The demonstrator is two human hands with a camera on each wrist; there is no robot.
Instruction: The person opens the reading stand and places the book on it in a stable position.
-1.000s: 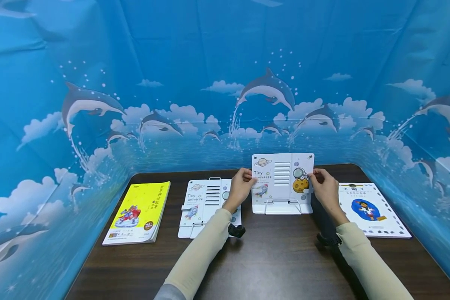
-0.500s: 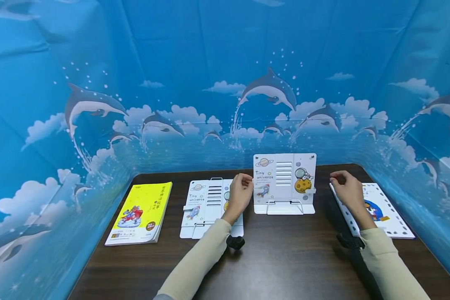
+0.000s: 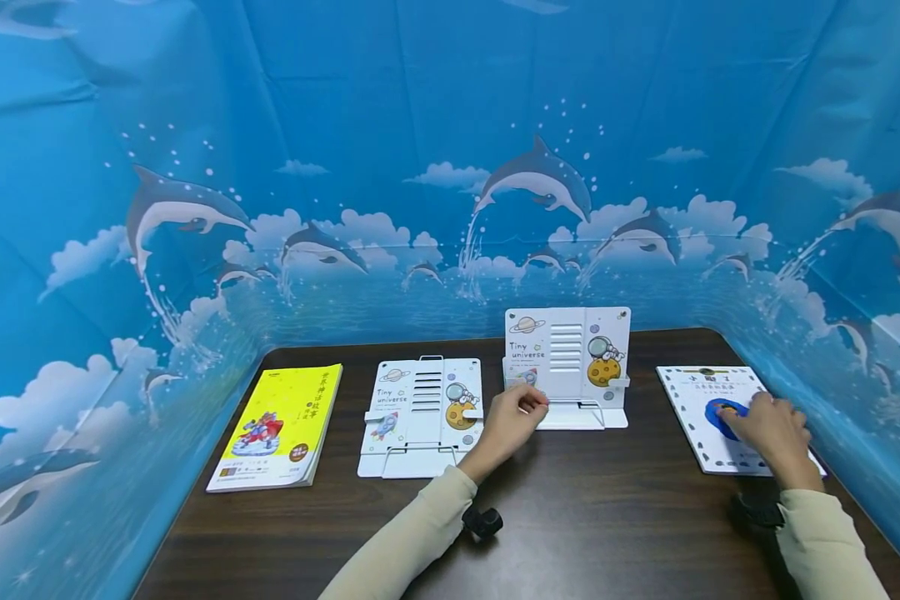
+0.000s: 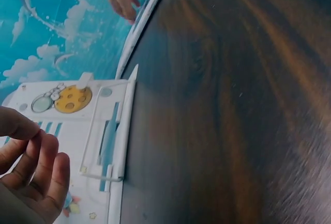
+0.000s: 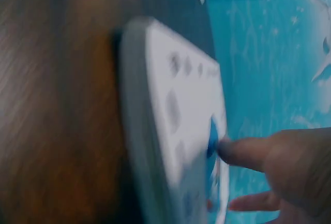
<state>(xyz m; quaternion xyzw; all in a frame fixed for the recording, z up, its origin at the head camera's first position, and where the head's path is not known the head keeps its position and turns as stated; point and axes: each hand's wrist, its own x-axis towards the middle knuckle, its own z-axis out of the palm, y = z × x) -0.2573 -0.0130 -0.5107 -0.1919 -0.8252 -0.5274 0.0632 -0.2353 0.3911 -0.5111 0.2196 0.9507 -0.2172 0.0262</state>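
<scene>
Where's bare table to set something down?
Widest: the table in front of the right stand, between the left sleeve and right sleeve. A strip lies free between that stand and the white book. Crowded: between right stand and left stand, by the left hand.

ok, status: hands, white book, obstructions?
Left hand by upright stand, holding nothing visible. Right hand over white book, contact unclear. Book flat, nothing visibly blocking.
</scene>
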